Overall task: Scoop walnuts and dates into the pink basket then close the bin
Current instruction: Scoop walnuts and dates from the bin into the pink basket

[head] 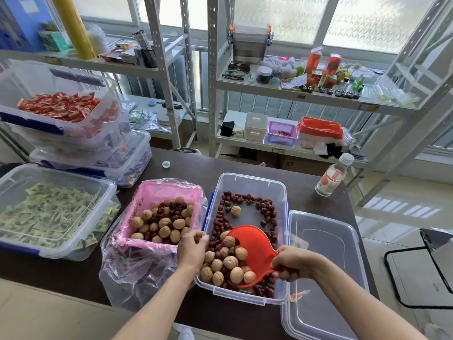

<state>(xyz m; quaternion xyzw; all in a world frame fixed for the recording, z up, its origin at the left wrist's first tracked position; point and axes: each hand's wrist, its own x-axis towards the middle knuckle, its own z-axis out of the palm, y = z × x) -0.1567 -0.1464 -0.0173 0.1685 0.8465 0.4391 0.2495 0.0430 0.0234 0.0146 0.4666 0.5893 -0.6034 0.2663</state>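
A clear plastic bin (252,179) on the dark table holds walnuts (230,262) piled at its near end and dates (266,207) along its sides. My right hand (293,263) grips the handle of a red scoop (250,244), which is tilted inside the bin against the walnut pile. My left hand (192,249) holds the bin's near left rim, next to the pink basket (147,200). The basket sits in a clear plastic bag and is partly filled with walnuts and dates. The bin's clear lid (323,266) lies to the right, overhanging the table edge.
Left of the basket stands a bin of green packets (49,212), with stacked bins of red packets (58,106) behind it. A water bottle (334,176) stands at the table's far right. Metal shelves (294,94) with small items run along the windows.
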